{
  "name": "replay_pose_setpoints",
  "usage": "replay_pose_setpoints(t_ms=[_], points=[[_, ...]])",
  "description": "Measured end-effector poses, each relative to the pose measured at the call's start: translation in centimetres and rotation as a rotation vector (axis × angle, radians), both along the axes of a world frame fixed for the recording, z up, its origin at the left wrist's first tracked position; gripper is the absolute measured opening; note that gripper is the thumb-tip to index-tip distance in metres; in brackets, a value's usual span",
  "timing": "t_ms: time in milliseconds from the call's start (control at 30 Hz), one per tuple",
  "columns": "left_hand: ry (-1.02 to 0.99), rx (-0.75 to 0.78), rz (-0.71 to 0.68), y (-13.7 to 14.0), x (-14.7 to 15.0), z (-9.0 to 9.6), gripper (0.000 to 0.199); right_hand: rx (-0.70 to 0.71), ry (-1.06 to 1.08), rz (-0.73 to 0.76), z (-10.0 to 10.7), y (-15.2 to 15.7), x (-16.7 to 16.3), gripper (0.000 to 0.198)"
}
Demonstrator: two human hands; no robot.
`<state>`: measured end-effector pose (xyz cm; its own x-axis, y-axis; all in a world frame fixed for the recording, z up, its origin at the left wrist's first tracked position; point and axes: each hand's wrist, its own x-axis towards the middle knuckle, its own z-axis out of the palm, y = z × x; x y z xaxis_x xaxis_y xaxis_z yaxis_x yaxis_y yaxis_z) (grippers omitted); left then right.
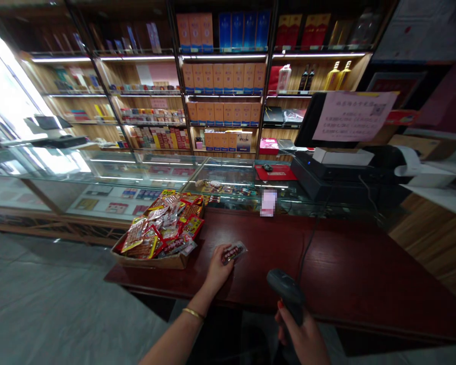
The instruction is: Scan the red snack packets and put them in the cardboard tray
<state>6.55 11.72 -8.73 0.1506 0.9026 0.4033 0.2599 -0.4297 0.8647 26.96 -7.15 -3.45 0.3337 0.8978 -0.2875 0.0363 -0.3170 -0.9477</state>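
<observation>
My left hand (219,267) grips a small clear snack packet (234,252) with dark contents and pale lettering, just above or on the dark red counter (258,238). Its fingers close around the packet's left end. In my right hand (302,332) is a dark barcode scanner (286,286), held by its handle with the head tilted up and toward the left. A cable (307,248) runs across the counter behind it. Left of my left hand, a cardboard box (155,262) is heaped with red and yellow snack packets (167,220).
Behind the counter stands a glass display case (148,170) with goods inside. A monitor (307,121) bearing a paper notice (355,114) and a black cash drawer (327,177) stand at right. A mouse (267,167) lies on a red mat (283,173). Boxed goods fill the back shelves (224,94).
</observation>
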Motion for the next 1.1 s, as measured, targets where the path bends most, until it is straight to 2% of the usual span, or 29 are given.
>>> replay_pose_setpoints(t_ms=[100,233,333,433,500,567,667,767,833,900,1000,1100], points=[[0.072,-0.005,-0.056,0.7,2.4,0.1,0.029,0.027,-0.001,-0.034,0.0,-0.5,0.1,0.062],[0.151,-0.005,-0.200,1.2,9.3,0.6,0.031,0.040,0.009,-0.012,0.7,-1.1,0.2,0.062],[0.190,0.005,-0.353,1.1,14.8,1.6,0.031,0.042,-0.005,-0.006,1.6,-1.6,-0.2,0.061],[0.243,0.044,-0.381,1.1,17.0,3.3,0.032,0.050,-0.041,-0.083,2.0,-1.9,-0.8,0.062],[0.287,0.083,-0.300,1.2,15.5,4.9,0.032,0.047,-0.059,-0.112,2.0,-2.0,-1.1,0.061],[0.342,0.129,-0.164,1.1,11.9,7.0,0.033,0.036,-0.057,-0.108,1.9,-1.9,-1.2,0.061],[0.437,0.191,0.112,0.5,3.9,10.0,0.038,0.038,-0.032,-0.098,1.5,-1.7,-1.2,0.061],[0.525,0.206,0.429,-0.6,-4.2,11.8,0.044,0.043,-0.005,-0.099,1.2,-1.3,-1.4,0.063],[0.592,0.200,0.587,-1.5,-8.4,12.0,0.047,0.048,0.015,-0.101,1.0,-1.1,-1.6,0.065],[0.670,0.203,0.646,-2.3,-11.0,11.5,0.047,0.058,0.024,-0.099,0.7,-0.9,-2.0,0.066],[0.764,0.227,0.659,-3.0,-12.4,10.6,0.044,0.057,0.020,-0.088,0.4,-0.6,-2.6,0.066],[0.811,0.265,0.668,-3.1,-12.2,10.1,0.042,0.049,0.024,-0.075,0.2,-0.5,-2.9,0.066]])
